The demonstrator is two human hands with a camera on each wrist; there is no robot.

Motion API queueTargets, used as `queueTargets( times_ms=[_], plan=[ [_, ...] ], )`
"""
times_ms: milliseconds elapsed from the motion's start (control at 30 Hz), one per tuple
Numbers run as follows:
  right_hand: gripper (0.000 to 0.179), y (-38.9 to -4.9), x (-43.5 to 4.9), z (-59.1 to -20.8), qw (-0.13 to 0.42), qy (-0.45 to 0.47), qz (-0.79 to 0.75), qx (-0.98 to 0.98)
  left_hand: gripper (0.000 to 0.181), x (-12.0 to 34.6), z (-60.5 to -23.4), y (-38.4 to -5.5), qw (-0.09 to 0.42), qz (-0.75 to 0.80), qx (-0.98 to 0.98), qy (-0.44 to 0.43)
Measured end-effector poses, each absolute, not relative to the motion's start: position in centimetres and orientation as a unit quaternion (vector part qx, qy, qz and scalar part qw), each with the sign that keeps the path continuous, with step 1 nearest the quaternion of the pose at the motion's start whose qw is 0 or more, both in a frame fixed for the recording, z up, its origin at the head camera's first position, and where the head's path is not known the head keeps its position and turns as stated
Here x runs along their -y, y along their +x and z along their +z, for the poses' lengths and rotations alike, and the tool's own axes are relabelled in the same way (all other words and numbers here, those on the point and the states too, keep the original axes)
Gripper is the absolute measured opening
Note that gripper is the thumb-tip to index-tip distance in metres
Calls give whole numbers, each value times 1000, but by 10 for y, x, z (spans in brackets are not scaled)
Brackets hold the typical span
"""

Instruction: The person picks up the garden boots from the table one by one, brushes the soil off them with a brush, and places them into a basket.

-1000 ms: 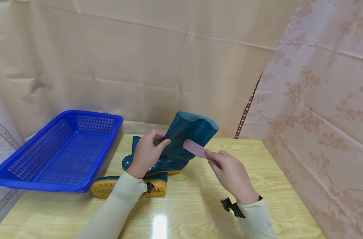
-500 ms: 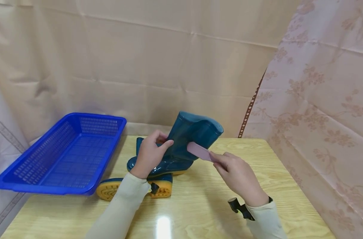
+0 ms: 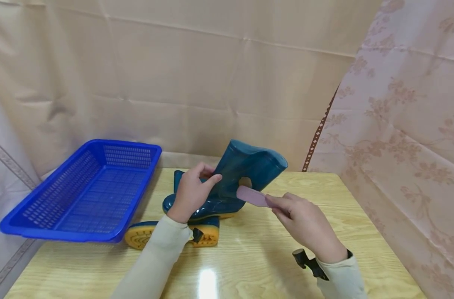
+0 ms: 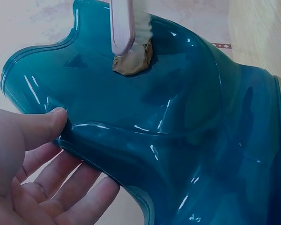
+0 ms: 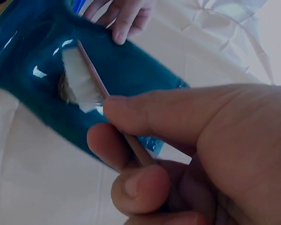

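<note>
My left hand (image 3: 197, 193) pinches the near side of a teal rubber rain boot (image 3: 230, 166), thumb on the outside of the shaft. The boot stands tilted, its opening leaning up and right. On its shaft sits a brown mud-like patch (image 4: 133, 61). In my right hand (image 3: 305, 222) is a pink-backed brush (image 3: 252, 196), held by its handle between thumb and fingers. Its white bristles (image 5: 79, 77) face the shaft and overlap the patch in the right wrist view. A second boot (image 3: 206, 234) lies on its side, yellow sole toward me, partly hidden by my left forearm.
A blue plastic basket (image 3: 116, 236) with latticed sides stands at the left of the wooden table (image 3: 257, 265). Behind the table hangs a beige cloth (image 3: 182, 83), and a pink floral cloth (image 3: 417, 145) hangs on the right.
The brush has shifted down the boot's shaft, and the brown patch now shows above it in the head view. My left hand keeps its hold; the whole scene has slid slightly right.
</note>
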State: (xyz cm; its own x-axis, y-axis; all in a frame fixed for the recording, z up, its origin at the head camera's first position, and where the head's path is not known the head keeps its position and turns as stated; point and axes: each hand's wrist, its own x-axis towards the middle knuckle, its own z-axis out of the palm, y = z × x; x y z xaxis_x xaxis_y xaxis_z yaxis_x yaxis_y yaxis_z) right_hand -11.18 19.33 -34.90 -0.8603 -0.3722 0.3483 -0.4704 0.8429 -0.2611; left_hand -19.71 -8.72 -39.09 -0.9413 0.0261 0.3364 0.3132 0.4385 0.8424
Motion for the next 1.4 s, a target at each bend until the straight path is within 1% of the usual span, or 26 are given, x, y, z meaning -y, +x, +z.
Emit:
queueTargets(
  times_ms=[67,133,333,433,533,700,800,1033,1267,1333,1400],
  plan=[
    [33,-111,-192,-349,147,237,173,945,17,88,-390,-197,142,-520,836,-103],
    [34,-112,-191,-349,162,249,180,938,17,89,-389,-197,144,-521,835,-104],
    [37,-119,-193,-354,270,250,160,916,16,90,-391,-194,137,-523,835,-107],
    [35,-124,-192,-356,292,247,147,912,15,90,-392,-194,138,-522,835,-108],
    [33,-126,-191,-357,276,240,149,919,15,91,-394,-195,141,-520,836,-107],
    [31,-123,-193,-357,224,226,147,937,17,91,-395,-195,141,-514,839,-104],
    [29,-121,-194,-355,205,227,149,940,18,90,-393,-194,138,-512,842,-102],
    [28,-116,-196,-352,206,229,154,939,18,89,-393,-194,140,-508,844,-100],
    [27,-114,-200,-349,189,242,147,940,19,88,-394,-195,141,-505,846,-102],
    [26,-114,-201,-348,194,251,148,937,19,87,-393,-195,141,-504,846,-103],
    [25,-115,-202,-349,214,259,148,930,19,86,-392,-194,141,-504,846,-104]
  ],
)
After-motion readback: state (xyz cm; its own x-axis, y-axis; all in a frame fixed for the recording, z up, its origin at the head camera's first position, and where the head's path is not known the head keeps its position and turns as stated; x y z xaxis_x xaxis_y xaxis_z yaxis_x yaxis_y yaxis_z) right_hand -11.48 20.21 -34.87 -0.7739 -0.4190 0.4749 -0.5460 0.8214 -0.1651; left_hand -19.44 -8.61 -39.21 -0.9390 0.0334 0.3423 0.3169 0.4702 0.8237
